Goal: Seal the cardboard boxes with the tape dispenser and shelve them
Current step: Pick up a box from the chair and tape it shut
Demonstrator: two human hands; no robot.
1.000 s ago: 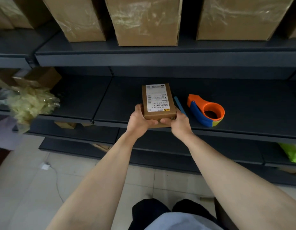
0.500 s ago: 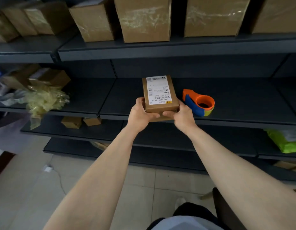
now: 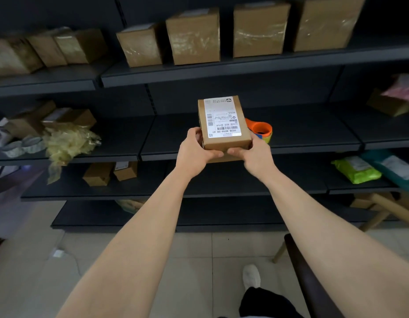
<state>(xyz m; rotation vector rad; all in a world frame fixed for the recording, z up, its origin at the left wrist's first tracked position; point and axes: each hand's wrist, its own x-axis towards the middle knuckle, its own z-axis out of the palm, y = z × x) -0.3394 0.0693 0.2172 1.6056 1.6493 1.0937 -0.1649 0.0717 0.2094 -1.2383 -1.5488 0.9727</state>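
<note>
Dark metal shelving (image 3: 222,72) fills the wall ahead of us, over pale floor tiles. Along its upper shelf, from ten to one o'clock, stands a row of taped cardboard boxes (image 3: 193,35) with glossy tape across their faces, so we judge a good part of the job already done.

We hold one small cardboard box (image 3: 224,125) at the centre of the view, lifted in front of the middle shelf (image 3: 313,136) and not resting on it. Our left hand (image 3: 195,154) wraps its near left corner, fingers curled under and thumb on the near face. Our right hand (image 3: 252,154) grips the near right corner the same way, so both are closed on the box.

Its long axis runs from six toward twelve o'clock, away from us, with the far end tipped slightly up. A white shipping label (image 3: 222,117) faces us, its print upside down.

Just behind the box at three o'clock, the orange tape dispenser (image 3: 259,129) lies on the middle shelf, half hidden. We cannot tell whether this box is taped, since its seams are out of sight. If it is, what remains is to set it on a shelf.
</note>
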